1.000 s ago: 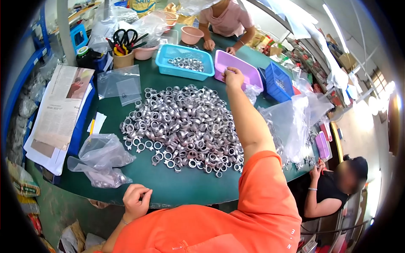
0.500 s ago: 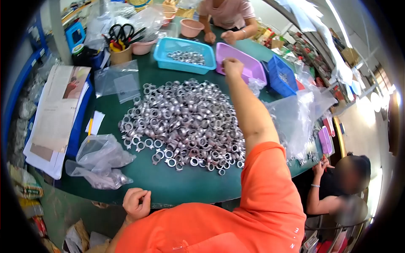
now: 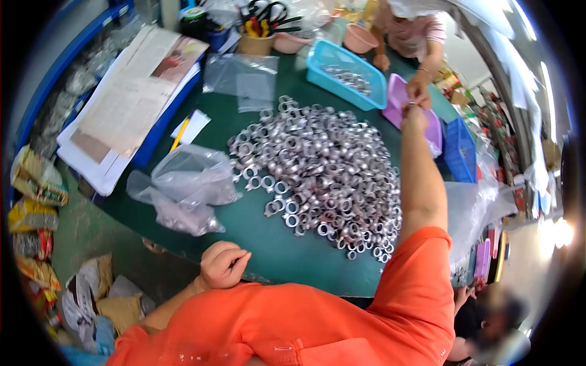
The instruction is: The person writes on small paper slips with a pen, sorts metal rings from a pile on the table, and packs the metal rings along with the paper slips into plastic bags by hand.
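A large heap of silver metal rings [image 3: 329, 165] lies on the green table. My right arm reaches past its right side, and my right hand [image 3: 414, 117] is over the purple basket [image 3: 395, 91], meeting the hand of the person across the table [image 3: 419, 88]. A small light-coloured bit shows between the two hands; who holds it cannot be made out. At the near table edge my left hand [image 3: 224, 265] is curled closed, fingertips pressed together, and what it may hold is hidden. The blue basket [image 3: 345, 76] beside the purple one contains more metal rings.
Clear plastic bags with parts [image 3: 195, 183] lie left of the heap, near a yellow pencil [image 3: 179, 134] and newspaper-topped papers [image 3: 125, 97]. A cup of scissors [image 3: 255, 44] stands at the back. A dark blue basket [image 3: 459, 149] is at right, and another person [image 3: 482, 323] sits lower right.
The view has turned, shifting the table's contents rightward and the heap's left side up. The opposite person's hand has come over the purple basket to my right hand. My left hand stays closed.
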Available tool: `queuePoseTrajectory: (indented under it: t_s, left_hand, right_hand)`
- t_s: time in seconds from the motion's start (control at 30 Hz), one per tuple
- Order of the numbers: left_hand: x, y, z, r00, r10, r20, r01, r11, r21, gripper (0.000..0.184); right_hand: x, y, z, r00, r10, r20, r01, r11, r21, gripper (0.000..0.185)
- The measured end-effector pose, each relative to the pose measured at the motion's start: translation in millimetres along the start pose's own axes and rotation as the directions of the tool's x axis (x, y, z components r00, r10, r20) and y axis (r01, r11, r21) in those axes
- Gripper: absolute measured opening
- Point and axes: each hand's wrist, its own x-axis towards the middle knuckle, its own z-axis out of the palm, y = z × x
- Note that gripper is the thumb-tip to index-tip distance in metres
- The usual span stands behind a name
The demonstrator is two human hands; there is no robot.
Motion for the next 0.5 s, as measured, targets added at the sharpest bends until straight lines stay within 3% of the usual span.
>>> queuePoseTrajectory:
  t_s: [0.03,0.07,0.1,0.13,0.17,0.2,0.23,0.27,0.3,0.33,0.37,0.4,0.43,0.47,0.5]
  left_hand:
    - [0,-2,1,1.000,0.013,-0.005,-0.013,1.000,0.005,0.017]
    - [-1,-2,1,1.000,0.017,-0.007,-0.017,1.000,0.017,0.016]
    - [-3,-3,2,1.000,0.002,-0.009,-0.002,1.000,0.024,0.016]
    - [-5,-3,2,1.000,-0.015,-0.015,0.015,0.999,0.037,0.016]
    - [-3,-2,1,1.000,-0.016,-0.015,0.017,1.000,0.024,0.016]
    - [-1,-2,1,1.000,-0.011,-0.017,0.011,1.000,0.006,0.015]
    - [-1,-1,1,0.999,0.002,-0.032,-0.002,1.000,0.019,0.015]
    - [-1,-2,1,0.999,0.022,-0.044,-0.021,1.000,0.022,0.015]
    - [-2,-3,1,0.999,0.036,-0.034,-0.035,0.999,0.023,0.016]
    - [-2,-3,1,0.999,0.022,-0.045,-0.021,0.999,0.040,0.016]
    - [-2,-2,1,0.998,0.039,-0.049,-0.037,0.998,0.045,0.016]
    - [-2,-1,0,0.997,0.059,-0.047,-0.057,0.997,0.045,0.017]
    - [-2,0,-2,0.997,0.066,-0.046,-0.062,0.995,0.081,0.023]
    - [-6,-1,-6,0.996,0.067,-0.062,-0.058,0.988,0.143,0.034]
    - [-7,3,-9,0.978,0.045,-0.201,0.009,0.966,0.260,0.044]
  right_hand:
    - [11,2,1,0.999,-0.030,0.012,0.028,0.986,0.163,0.005]
    - [53,17,-9,0.983,-0.111,0.146,0.066,0.957,0.283,0.006]
    - [109,10,-31,0.984,-0.177,0.020,0.151,0.768,-0.622,0.006]
    - [126,10,-34,0.985,-0.167,0.048,0.155,0.724,-0.672,0.007]
    - [133,3,-31,0.995,-0.068,0.073,0.091,0.915,-0.393,0.009]
    - [135,-5,-21,0.988,0.078,0.133,-0.092,0.990,0.104,0.011]
    - [127,-12,-11,0.967,0.104,0.232,-0.160,0.958,0.238,0.013]
    - [104,-17,-3,0.935,0.064,0.350,-0.163,0.951,0.262,0.015]
    - [24,-25,10,0.857,-0.037,0.513,-0.066,0.981,0.181,0.020]
    - [-67,-35,24,0.743,-0.137,0.655,0.057,0.988,0.141,0.025]
    - [-145,-34,29,0.659,-0.133,0.740,0.068,0.991,0.118,0.034]
    - [-220,-31,30,0.460,-0.095,0.883,0.178,0.984,0.013,0.046]
    - [-279,-24,27,0.228,-0.045,0.973,0.346,0.937,-0.038,0.071]
    - [-325,-20,25,-0.004,0.030,1.000,0.459,0.888,-0.025,0.099]
    - [-352,-5,22,-0.168,0.043,0.985,0.681,0.727,0.085,0.115]
